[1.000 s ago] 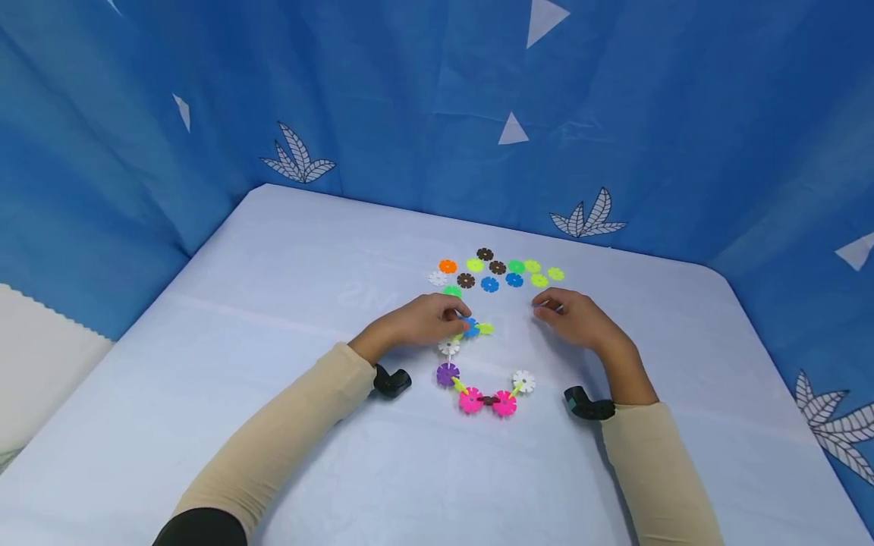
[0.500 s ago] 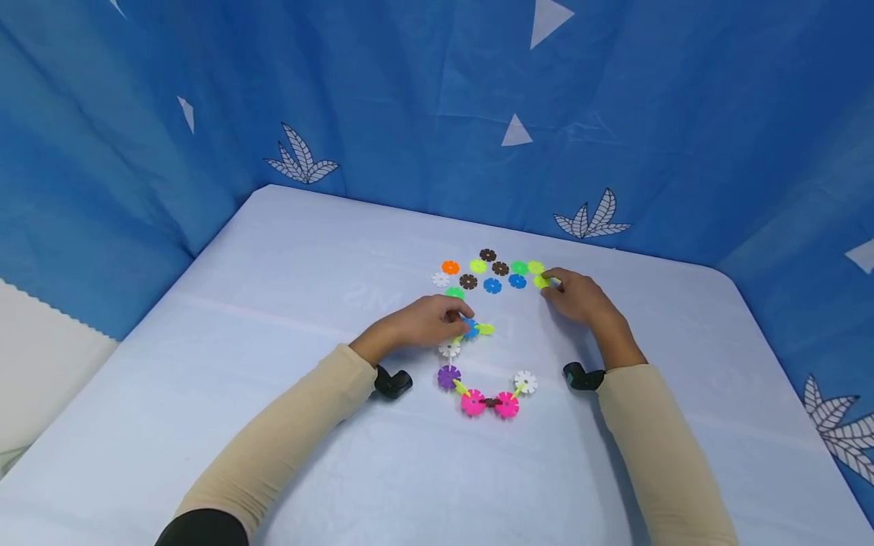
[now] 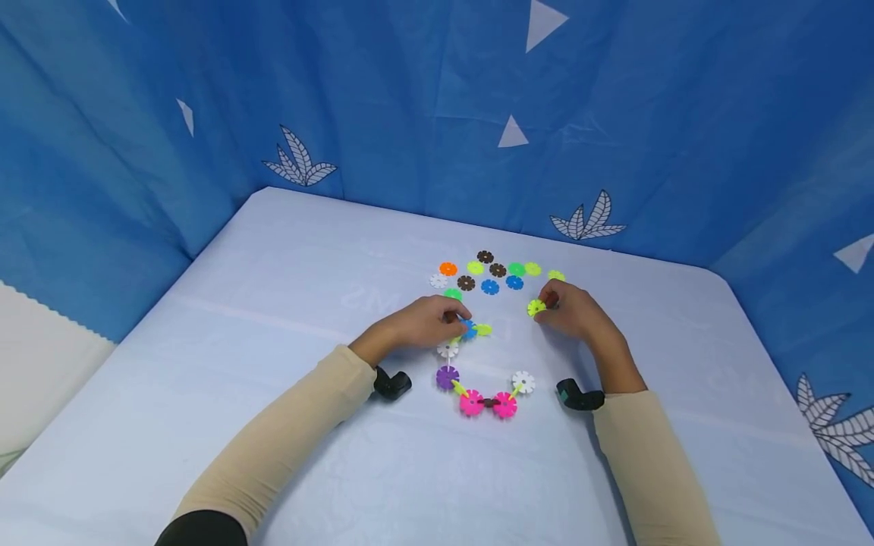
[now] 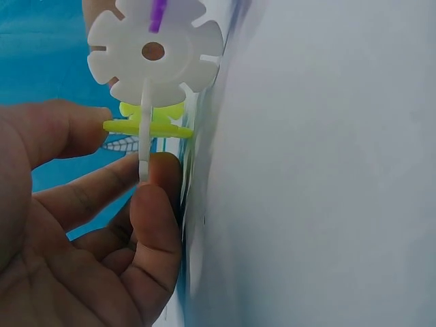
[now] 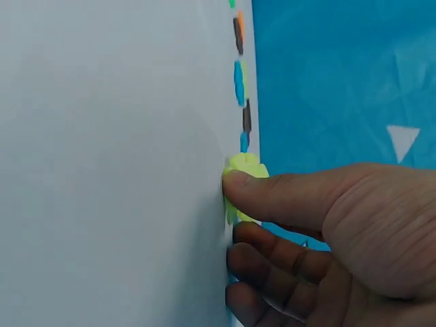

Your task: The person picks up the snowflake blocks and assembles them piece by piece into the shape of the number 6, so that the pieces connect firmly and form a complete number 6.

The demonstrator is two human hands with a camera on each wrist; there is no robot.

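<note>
One yellow-green notched plastic disc (image 3: 536, 308) is pinched between thumb and fingers by the right hand (image 3: 576, 312), beyond and to the right of a curved chain of linked multicoloured notched plastic discs (image 3: 447, 378). That chain is gripped at its far left end by the left hand (image 3: 423, 320), whose fingers are curled beside a blue notched disc (image 3: 469, 329); exactly which pieces are pinched cannot be told. A black curved device (image 3: 392, 384) is seen at the left wrist, just left of the chain, and a matching black device (image 3: 572, 395) at the right wrist, to its right. Both forearms are covered by beige fabric sleeves (image 3: 287, 425), one on each side of the chain.

Beyond the chain, a cluster of loose notched discs (image 3: 490, 287) is spread flat in orange, white, green, brown, blue and yellow-green. All of this is carried by a broad table covered in white cloth (image 3: 273, 303), with rounded far corners and faint creases, extending well past the chain on every side. Farther beyond, the table is backed by a blue fabric curtain (image 3: 423, 76), printed with white triangles and black-outlined leaves. Far left of the chain, a cream scallop-edged sheet (image 3: 48, 349) is seen.
</note>
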